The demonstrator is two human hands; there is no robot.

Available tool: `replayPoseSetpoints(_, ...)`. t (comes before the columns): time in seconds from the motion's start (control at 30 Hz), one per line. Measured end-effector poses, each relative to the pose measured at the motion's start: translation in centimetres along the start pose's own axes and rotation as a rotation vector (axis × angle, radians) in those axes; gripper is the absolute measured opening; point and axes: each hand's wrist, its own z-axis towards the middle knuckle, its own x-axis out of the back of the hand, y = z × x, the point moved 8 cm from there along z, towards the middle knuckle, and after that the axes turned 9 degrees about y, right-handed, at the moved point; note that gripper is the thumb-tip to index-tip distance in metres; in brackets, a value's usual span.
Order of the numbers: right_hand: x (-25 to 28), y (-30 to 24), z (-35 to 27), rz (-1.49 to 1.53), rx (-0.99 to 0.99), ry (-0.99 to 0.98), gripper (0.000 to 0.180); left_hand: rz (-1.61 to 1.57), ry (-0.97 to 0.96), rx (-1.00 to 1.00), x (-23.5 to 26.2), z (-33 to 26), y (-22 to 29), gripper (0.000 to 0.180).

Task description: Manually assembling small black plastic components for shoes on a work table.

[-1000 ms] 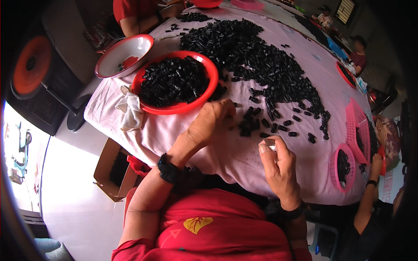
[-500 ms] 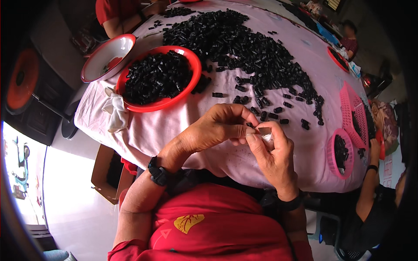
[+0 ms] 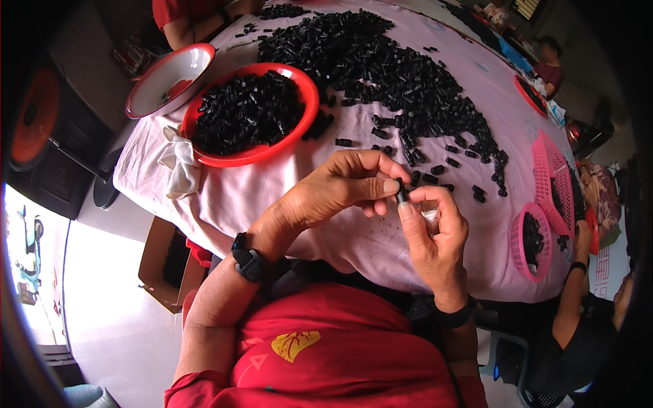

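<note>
Over the near part of the pink-covered table, my left hand (image 3: 347, 183) pinches a small black cylindrical part (image 3: 401, 194) between thumb and fingertips. My right hand (image 3: 437, 231) meets it from the right, its thumb tip against the part's lower end. A crumpled white scrap (image 3: 430, 215), perhaps cloth or wrapping, sits in the curled fingers of that hand; whatever else they grip is hidden. Just beyond my hands lie loose black parts (image 3: 430, 178), spreading back into a large pile (image 3: 422, 102) of the same kind.
Left of the pile stands a red basin (image 3: 309, 112) full of black parts, with a white red-rimmed basin (image 3: 139, 102) behind it. A white cloth (image 3: 182, 173) hangs nearby. Pink baskets (image 3: 515, 238) stand at right. Other people sit around the table; a cardboard box (image 3: 151, 262) is on the floor.
Both hands have shifted slightly right. The black part now shows upright between my thumbs, where it was mostly hidden. The flat dark piece seen by my right fingertips no longer shows clearly.
</note>
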Motion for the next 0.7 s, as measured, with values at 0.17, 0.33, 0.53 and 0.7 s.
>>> replayPoseSetpoints(0.17, 0.3, -0.1, 0.2, 0.029, -0.007, 0.019, 0.017, -0.069, -0.015, 0.018, -0.1, 0.0, 0.0, 0.023)
replayPoseSetpoints(0.33, 0.2, 0.2, 0.0, -0.023, -0.018, -0.045, 0.02, -0.116, -0.092, 0.016, -0.7, 0.0, -0.2, 0.023)
replayPoseSetpoints(0.53, 0.2, -0.3, 0.1, -0.108, 0.03, -0.056, 0.031, -0.114, -0.146, 0.012, -1.4, -0.2, -0.1, 0.027)
replayPoseSetpoints(0.7, 0.3, -0.7, 0.3, -0.185, 0.044, -0.061, 0.035, -0.051, -0.148, 0.0, -1.6, -0.3, 0.2, 0.029)
